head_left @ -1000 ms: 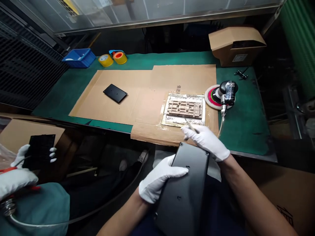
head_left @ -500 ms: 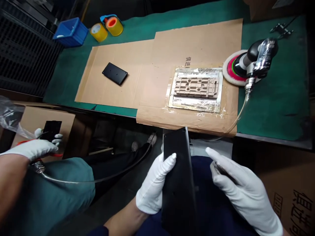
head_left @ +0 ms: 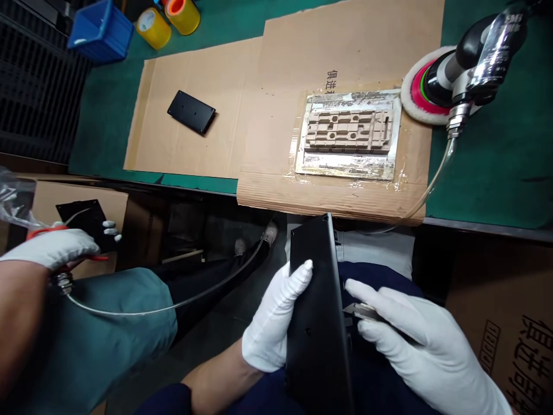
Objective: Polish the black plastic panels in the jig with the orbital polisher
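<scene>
My left hand [head_left: 279, 314], in a white glove, grips a long black panel [head_left: 317, 311] by its left side, thumb on the broad face. The panel stands on edge over my lap, with small holes at its top corners. In my gloved right hand [head_left: 415, 334] is a utility knife [head_left: 365, 312], held between thumb and fingers. Its pointed blade tip is at the panel's right edge; whether it touches I cannot tell. The rest of the knife is mostly hidden in the palm.
On the green table [head_left: 496, 178] lie cardboard sheets [head_left: 254, 127], a smaller black panel [head_left: 191, 112], a brown slotted fixture [head_left: 349, 131] and a hosed polisher [head_left: 458, 75]. A blue bin [head_left: 101, 34] and yellow tape rolls [head_left: 153, 27] stand far left. At left, a co-worker's gloved hand [head_left: 56, 248] works on another panel.
My right hand has moved left, bringing the knife blade to the panel's edge. My left hand keeps its grip. The view has shifted, and the co-worker's panel has turned slightly.
</scene>
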A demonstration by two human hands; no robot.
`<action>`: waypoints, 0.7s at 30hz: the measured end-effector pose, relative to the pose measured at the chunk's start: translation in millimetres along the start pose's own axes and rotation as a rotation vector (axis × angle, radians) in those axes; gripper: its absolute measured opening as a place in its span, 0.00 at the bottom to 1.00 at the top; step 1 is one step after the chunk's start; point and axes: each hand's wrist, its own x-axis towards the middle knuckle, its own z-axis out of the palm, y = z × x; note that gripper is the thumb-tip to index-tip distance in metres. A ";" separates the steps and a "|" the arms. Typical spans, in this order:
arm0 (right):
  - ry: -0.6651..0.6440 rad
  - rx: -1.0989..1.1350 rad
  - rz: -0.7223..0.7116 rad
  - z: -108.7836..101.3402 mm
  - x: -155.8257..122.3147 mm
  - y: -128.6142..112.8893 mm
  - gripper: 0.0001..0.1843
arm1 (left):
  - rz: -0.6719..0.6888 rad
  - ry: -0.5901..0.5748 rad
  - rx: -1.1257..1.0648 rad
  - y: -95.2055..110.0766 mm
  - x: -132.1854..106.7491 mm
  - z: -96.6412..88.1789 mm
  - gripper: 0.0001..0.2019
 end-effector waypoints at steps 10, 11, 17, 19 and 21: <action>-0.016 -0.001 0.020 1.8 -0.1 3.8 0.22 | 0.002 0.040 -0.003 -0.3 3.0 0.4 0.23; -0.016 -0.002 0.013 1.6 -0.1 3.7 0.21 | 0.001 0.036 -0.002 -0.3 3.0 0.4 0.23; -0.015 0.018 -0.013 1.0 0.3 3.3 0.20 | -0.012 0.036 0.027 -0.5 1.9 -0.8 0.22; -0.018 0.016 -0.015 0.8 -0.5 3.6 0.19 | -0.014 0.039 0.038 -0.9 1.8 -1.5 0.22; -0.019 0.009 -0.018 0.3 -1.1 3.8 0.19 | -0.013 0.033 0.049 -1.4 2.0 -2.0 0.22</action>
